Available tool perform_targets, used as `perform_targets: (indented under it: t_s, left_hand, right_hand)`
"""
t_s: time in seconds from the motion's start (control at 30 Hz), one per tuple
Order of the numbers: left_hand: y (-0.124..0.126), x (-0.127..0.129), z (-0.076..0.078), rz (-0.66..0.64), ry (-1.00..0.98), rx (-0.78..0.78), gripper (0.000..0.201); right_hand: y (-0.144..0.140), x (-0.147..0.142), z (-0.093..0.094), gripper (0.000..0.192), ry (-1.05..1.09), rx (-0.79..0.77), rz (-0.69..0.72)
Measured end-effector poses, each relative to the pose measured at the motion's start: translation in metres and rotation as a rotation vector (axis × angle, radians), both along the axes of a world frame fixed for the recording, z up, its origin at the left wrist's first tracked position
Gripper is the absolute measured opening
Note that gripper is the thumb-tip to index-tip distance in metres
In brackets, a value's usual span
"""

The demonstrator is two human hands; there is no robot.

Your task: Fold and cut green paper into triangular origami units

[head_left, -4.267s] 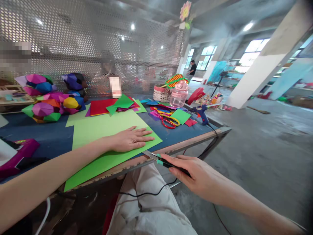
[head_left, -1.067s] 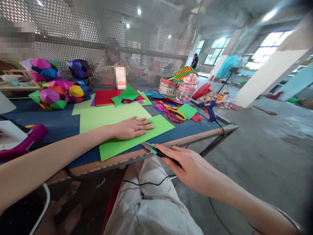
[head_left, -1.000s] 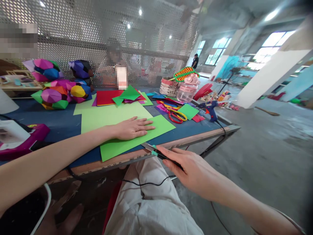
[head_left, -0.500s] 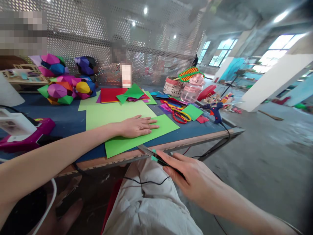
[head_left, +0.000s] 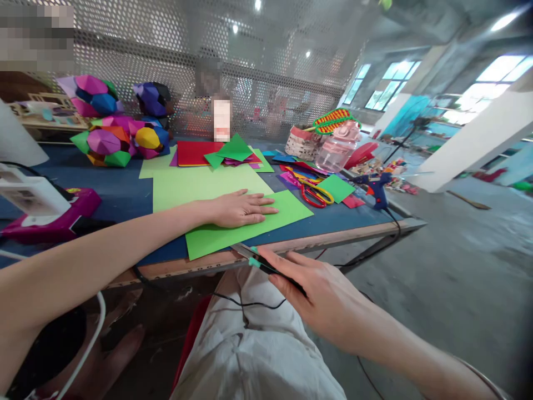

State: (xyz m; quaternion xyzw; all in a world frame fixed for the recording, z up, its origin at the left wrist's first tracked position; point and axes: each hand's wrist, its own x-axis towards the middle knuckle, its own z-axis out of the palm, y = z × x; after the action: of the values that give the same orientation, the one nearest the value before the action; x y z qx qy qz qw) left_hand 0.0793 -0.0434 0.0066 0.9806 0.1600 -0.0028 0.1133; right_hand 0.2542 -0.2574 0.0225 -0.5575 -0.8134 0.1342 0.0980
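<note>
My left hand (head_left: pixel 244 208) lies flat, fingers spread, on a bright green paper sheet (head_left: pixel 287 208) at the near edge of the blue-topped table (head_left: pixel 120 194). My right hand (head_left: pixel 320 291) grips a utility knife (head_left: pixel 256 258) with a black handle and teal slider. Its blade end touches the sheet's near edge at the table rim. A paler green sheet (head_left: pixel 195 183) lies under and behind the bright one.
Red and green paper stack (head_left: pixel 216 154), scissors (head_left: pixel 314 194), a blue glue gun (head_left: pixel 377 189) with cable, a pink bottle (head_left: pixel 339 150) and a woven basket (head_left: pixel 303 145) sit farther back. Coloured paper polyhedra (head_left: pixel 112 141) stand back left; a magenta device (head_left: pixel 62 214) lies left. A person sits behind the mesh screen.
The bright green sheet is shorter on its near left side than 4.3 s ago. Over the last second both hands keep their hold; the view has drifted slightly.
</note>
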Motion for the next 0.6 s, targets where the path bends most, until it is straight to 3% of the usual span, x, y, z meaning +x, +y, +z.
perform_targets:
  t_s: [0.6]
  left_hand:
    - [0.002, -0.001, -0.003, -0.010, -0.001, 0.010, 0.053]
  right_hand:
    - [-0.002, -0.016, -0.005, 0.049, 0.062, -0.014, 0.063]
